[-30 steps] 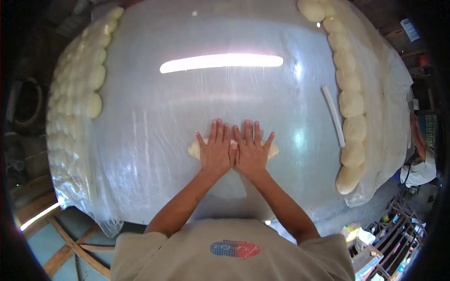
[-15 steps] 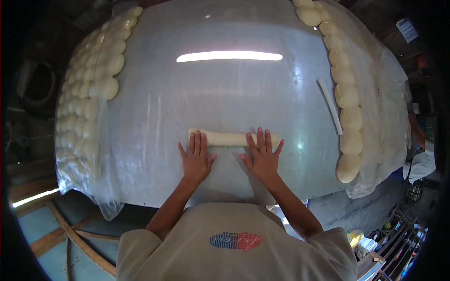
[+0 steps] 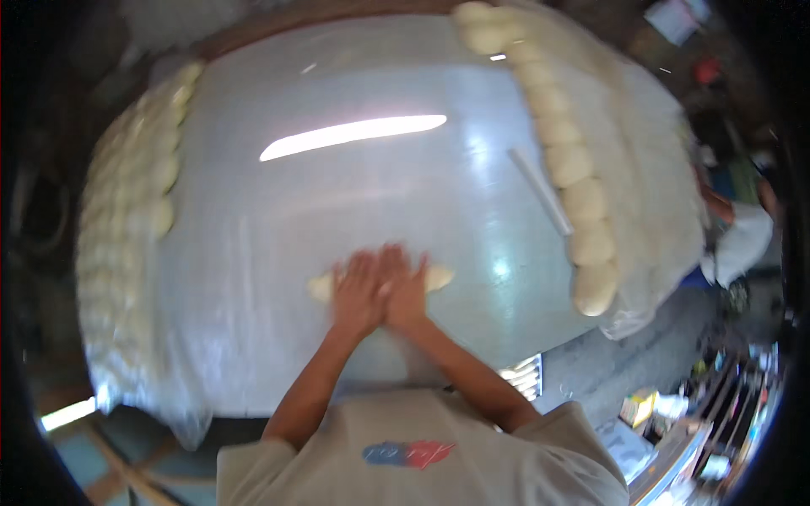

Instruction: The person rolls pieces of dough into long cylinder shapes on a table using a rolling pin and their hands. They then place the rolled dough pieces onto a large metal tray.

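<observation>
**Left hand (image 3: 359,295) and right hand (image 3: 405,293) flat on a dough roll (image 3: 440,277)**

Each grip seems unclenched, though blur softens the detail. The dough roll's ends show outside them, on the near part of the table (image 3: 337,194). To the right lie a white rod (image 3: 541,191) and dough balls (image 3: 582,201); to the left, dough pieces (image 3: 122,211) under plastic (image 3: 184,401).

On the table (image 3: 245,211) before you, your left hand (image 3: 359,295) and right hand (image 3: 404,292) lie side by side on a dough piece (image 3: 440,277). Dough balls (image 3: 126,202) fill the left side; rightward, a rod (image 3: 540,191) lies beside a dough-ball row (image 3: 582,202).
</observation>
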Demonstrator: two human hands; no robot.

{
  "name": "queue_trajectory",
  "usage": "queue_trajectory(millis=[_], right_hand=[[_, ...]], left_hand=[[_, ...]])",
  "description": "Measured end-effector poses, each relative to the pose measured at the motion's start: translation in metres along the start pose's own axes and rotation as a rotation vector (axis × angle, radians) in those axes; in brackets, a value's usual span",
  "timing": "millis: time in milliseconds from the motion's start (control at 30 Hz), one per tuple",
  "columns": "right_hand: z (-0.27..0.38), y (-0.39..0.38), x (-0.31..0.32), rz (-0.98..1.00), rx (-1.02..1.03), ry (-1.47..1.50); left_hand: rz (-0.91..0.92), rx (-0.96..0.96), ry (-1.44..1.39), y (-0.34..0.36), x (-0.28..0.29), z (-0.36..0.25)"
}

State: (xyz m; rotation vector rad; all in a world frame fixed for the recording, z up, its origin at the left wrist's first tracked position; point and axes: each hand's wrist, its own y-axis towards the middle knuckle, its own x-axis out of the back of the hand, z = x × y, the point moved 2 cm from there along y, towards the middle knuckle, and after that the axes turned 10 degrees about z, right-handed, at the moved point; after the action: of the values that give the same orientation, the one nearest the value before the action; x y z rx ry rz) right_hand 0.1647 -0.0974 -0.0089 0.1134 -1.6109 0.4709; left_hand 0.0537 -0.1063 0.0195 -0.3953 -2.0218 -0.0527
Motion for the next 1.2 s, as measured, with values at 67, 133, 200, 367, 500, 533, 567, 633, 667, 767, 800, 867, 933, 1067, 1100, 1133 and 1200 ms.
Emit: queue_trajectory(millis=[67,133,200,367,500,533,567,633,667,767,800,867,933,1067,1100,1133,1200], right_hand=[[-0.011,0.013,0.015,-0.058,0.044,0.282],[-0.018,0.048,0.051,0.005,0.020,0.310],[-0.022,0.082,0.067,-0.062,-0.050,0.349],[-0.001,0.004,0.035,-0.199,0.062,0.414],[-0.007,-0.013,0.028,-0.320,0.051,0.415],[-0.010,0.005,0.037,-0.317,0.050,0.421],[-0.017,0.027,0.047,-0.266,0.020,0.391],[-0.023,0.051,0.058,-0.226,0.012,0.362],[-0.025,0.056,0.056,-0.226,0.018,0.313],[-0.034,0.041,0.060,-0.087,0.064,0.314],[-0.036,0.022,0.062,0.059,0.089,0.339],[-0.050,-0.026,0.048,-0.068,0.130,0.345],[-0.058,-0.048,0.053,-0.036,0.137,0.289],[-0.087,-0.008,0.020,-0.125,0.071,0.099],[-0.087,0.011,0.024,-0.213,0.046,0.142],[-0.082,0.027,0.030,-0.309,0.019,0.184],[-0.073,0.034,0.029,-0.326,0.039,0.286]], left_hand=[[0.024,0.008,0.074,0.022,-0.001,0.007],[-0.157,-0.012,0.139,0.059,0.008,0.034],[-0.085,0.096,0.177,0.102,0.009,0.064],[0.080,0.124,0.369,0.013,0.026,0.050],[0.131,0.237,0.308,0.008,0.027,0.030],[0.012,0.216,0.332,0.015,0.027,0.040],[-0.042,0.260,0.237,0.033,0.041,0.037],[-0.126,0.269,0.263,0.059,0.055,0.048],[-0.194,0.264,0.287,0.061,0.058,0.052],[0.170,0.285,0.341,0.015,0.047,0.061],[0.181,0.344,0.345,-0.006,0.039,0.065],[-0.026,0.220,0.135,-0.059,0.012,0.060],[0.026,0.265,0.137,-0.092,0.012,0.034],[0.048,0.233,0.161,-0.077,0.014,0.027],[-0.010,0.234,0.163,-0.063,0.021,0.040],[-0.079,0.230,0.170,-0.051,0.029,0.055],[-0.236,0.232,0.132,-0.034,0.037,0.078]])
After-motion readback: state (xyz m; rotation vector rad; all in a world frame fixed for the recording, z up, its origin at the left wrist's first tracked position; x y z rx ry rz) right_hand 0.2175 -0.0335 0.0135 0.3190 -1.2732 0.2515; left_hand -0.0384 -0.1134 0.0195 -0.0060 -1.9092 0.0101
